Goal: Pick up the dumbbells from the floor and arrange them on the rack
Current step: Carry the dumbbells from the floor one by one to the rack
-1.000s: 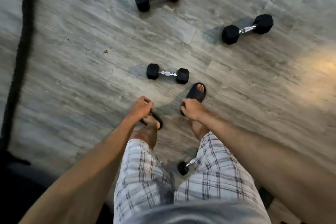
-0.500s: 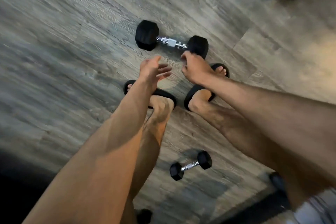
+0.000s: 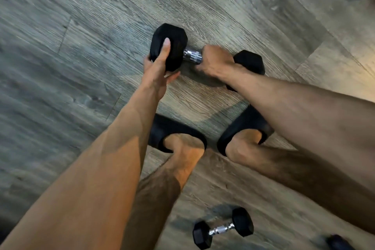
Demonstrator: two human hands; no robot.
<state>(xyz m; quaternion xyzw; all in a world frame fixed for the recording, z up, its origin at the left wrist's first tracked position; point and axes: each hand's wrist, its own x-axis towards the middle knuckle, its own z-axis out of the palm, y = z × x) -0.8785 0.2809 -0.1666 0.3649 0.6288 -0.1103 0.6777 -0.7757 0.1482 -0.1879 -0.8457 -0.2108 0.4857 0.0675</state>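
Note:
A black hex dumbbell [image 3: 174,46] with a chrome handle lies on the wood-look floor just ahead of my feet. My right hand [image 3: 217,63] is closed around its handle, next to the right head. My left hand [image 3: 160,67] grips the left head, thumb across its face and fingers underneath. A smaller black dumbbell [image 3: 222,228] lies on the floor behind my feet, at the bottom of the view. No rack is in view.
My feet in black slides [image 3: 249,124] stand close behind the gripped dumbbell. A dark object [image 3: 337,241] shows at the bottom right edge. Grey plank floor [image 3: 81,46] stretches to the left and ahead.
I have bent lower and the view moved in. Both hands went from hovering open above the dumbbell to closing on it, right on the handle, left on the left head.

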